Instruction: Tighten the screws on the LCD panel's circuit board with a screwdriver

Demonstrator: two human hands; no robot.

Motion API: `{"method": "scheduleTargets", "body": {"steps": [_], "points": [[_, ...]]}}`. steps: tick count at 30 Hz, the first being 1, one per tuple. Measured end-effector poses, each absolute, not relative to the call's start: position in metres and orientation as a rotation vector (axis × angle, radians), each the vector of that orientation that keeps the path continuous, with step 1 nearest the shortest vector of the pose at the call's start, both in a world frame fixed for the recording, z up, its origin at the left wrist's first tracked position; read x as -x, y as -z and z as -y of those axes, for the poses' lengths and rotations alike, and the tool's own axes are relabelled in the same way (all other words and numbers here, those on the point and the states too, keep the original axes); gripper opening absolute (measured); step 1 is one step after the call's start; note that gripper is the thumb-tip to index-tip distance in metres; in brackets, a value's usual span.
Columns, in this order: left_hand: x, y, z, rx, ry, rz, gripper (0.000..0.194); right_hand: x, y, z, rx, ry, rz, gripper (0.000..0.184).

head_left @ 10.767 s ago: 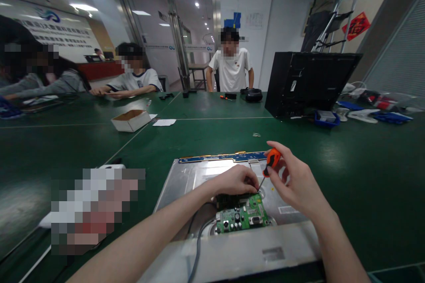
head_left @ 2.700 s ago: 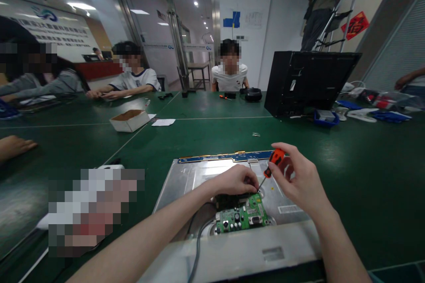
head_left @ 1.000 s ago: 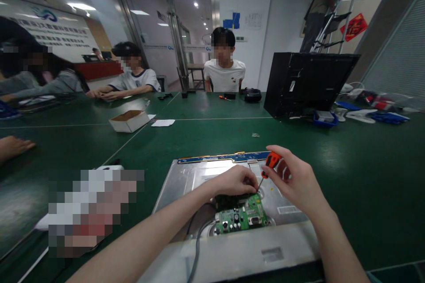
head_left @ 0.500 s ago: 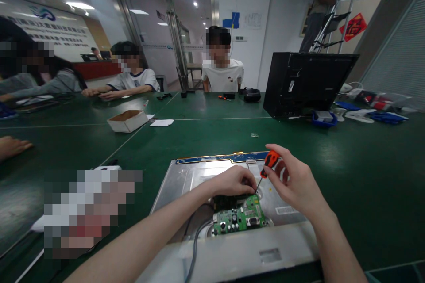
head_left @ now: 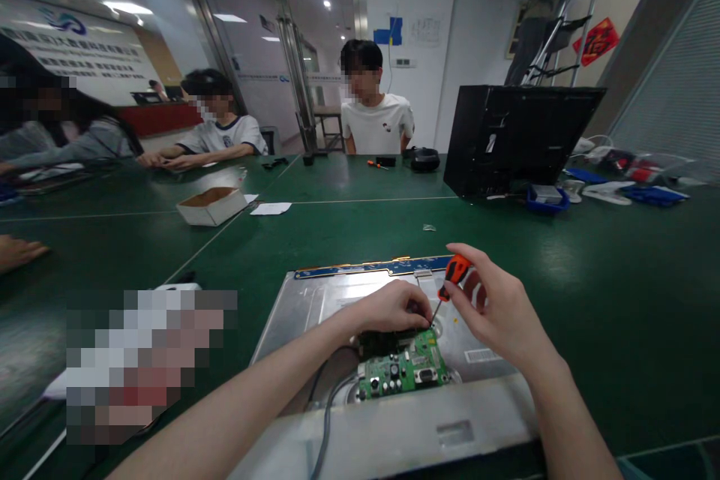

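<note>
A screwdriver (head_left: pixel 457 268) with an orange and black handle is held by my right hand (head_left: pixel 498 300), thumb and fingers closed on its handle. Its thin shaft slants down to the upper corner of a green circuit board (head_left: pixel 402 371). Beside the tip, my left hand (head_left: pixel 400 306) has its fingers pinched together at the board's edge; what they hold, if anything, is hidden. The board lies on the metal back of a flat display panel (head_left: pixel 489 405), which has a blue strip board (head_left: pixel 360 268) along its far edge. A grey cable (head_left: pixel 328 420) runs from the board toward me.
On the green table (head_left: pixel 349 229) are an open white box (head_left: pixel 211 208), a paper slip (head_left: pixel 271 208), and a black monitor (head_left: pixel 523 139) at the right back. A blurred-out object (head_left: pixel 149 360) lies left. Another person's hand (head_left: pixel 21 253) rests at the left edge; several people sit beyond.
The view has shifted slightly, and the person across has turned the head a little. Both my hands and the screwdriver keep nearly the same place at the board's corner.
</note>
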State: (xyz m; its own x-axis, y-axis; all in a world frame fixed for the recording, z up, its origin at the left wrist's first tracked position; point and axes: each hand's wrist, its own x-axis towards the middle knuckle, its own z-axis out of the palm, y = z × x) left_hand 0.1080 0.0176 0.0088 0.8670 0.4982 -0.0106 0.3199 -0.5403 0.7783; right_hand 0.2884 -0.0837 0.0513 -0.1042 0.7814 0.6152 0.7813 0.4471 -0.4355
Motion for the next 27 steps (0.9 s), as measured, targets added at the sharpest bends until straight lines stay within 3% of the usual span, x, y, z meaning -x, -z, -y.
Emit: {"method": "scheduleTargets", "body": {"steps": [27], "points": [[-0.1088,-0.009,-0.018,-2.17,-0.271,-0.565,0.006,-0.2884,-0.0492,0.0817,1.264,0.021,1.892,0.034]]}}
